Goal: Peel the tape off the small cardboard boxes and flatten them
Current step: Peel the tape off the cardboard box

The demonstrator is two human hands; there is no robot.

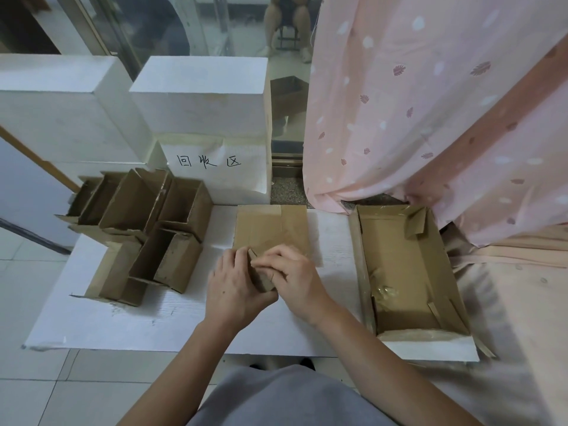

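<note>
White foam board (172, 321) serves as the worktop, backed by white foam blocks (199, 96), one bearing a handwritten paper label (209, 161), with a pink leaf-print curtain (430, 103) hanging to the right. Both hands meet over the board's middle. The left hand (233, 287) curls its fingers round a small cardboard box (261, 276), cradling it from below and the left; the right hand (292, 275) pinches at the box's top edge, fingertips (256, 264) drawn together just beside the left thumb. Whether tape lies under those fingertips cannot be told. Just beyond the fingers lies a flattened cardboard sheet (270, 229). Left of the left hand stands a cluster of open small boxes (147, 222). Right of the right hand sits a large open cardboard tray (405, 272) holding crumpled clear tape (384, 292).
</note>
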